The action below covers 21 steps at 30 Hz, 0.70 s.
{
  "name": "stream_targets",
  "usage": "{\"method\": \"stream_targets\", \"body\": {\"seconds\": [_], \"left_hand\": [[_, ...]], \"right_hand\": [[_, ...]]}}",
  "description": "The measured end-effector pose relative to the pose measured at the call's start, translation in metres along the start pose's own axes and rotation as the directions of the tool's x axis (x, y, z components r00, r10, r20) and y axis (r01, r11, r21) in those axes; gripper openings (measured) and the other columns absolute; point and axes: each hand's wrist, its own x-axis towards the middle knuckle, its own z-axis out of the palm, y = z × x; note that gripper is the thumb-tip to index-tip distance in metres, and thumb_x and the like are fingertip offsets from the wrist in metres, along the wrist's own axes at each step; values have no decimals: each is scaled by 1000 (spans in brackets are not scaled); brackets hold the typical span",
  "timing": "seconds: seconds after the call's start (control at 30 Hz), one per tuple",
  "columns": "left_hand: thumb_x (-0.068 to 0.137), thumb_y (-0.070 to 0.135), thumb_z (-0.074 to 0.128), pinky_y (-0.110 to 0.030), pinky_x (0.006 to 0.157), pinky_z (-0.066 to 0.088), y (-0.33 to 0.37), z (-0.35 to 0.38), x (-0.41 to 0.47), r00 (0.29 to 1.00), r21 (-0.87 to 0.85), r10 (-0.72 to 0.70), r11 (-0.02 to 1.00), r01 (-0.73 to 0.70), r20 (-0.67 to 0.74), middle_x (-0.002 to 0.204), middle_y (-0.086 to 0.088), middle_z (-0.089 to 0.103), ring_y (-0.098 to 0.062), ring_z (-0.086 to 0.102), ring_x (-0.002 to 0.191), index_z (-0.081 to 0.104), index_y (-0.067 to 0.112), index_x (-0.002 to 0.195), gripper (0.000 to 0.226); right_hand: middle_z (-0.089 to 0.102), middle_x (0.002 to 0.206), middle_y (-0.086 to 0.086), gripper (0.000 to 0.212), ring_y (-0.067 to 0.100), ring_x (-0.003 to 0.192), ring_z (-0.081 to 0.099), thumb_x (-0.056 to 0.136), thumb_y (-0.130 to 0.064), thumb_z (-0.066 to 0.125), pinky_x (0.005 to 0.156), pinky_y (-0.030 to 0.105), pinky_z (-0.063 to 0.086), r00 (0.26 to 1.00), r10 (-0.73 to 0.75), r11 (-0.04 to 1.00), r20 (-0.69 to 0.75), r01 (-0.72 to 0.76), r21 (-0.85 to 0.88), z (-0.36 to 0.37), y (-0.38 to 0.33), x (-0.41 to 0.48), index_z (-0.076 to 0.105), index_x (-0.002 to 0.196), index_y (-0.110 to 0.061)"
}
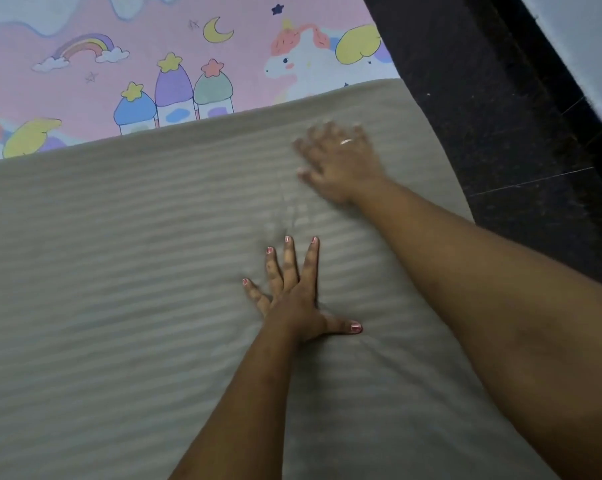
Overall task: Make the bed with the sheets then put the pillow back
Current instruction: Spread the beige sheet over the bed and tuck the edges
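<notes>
Directly under spread fingers, striped sheet

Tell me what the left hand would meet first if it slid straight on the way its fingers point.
Probably the right hand, which lies on the grey sheet just ahead of the left hand; only bare sheet lies between. Its blur makes that uncertain.

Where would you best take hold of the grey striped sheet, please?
Pinch its far edge, reaching over from the near side: the grey striped sheet lies flat, and only that edge, lying across the pink unicorn sheet, offers a free hem.
</notes>
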Motion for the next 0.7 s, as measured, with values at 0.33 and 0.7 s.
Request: {"method": "stream_targets", "body": {"seconds": [0.33,0.7], "left_hand": [[42,82,68,-66,96,-25,-8,8,5,997,-44,62,997,-64,-48,145,5,-46,-26,-44,132,-36,50,132,142],[66,89,35,-70,102,-13,-12,19,-19,924,120,252,967,-226,-287,159,7,-16,-20,-21,144,-5,51,145,97]], "right_hand": [[3,161,4,66,30,147,-2,97,-57,22,116,56,-1,755,643,765,-129,-640,70,-16,84,-20,13,153,-24],[19,158,-6,57,20,147,14,97,-56,27,116,45,8,948,296,955,-115,-298,-4,33,-14,-128,21,150,-36]]}}
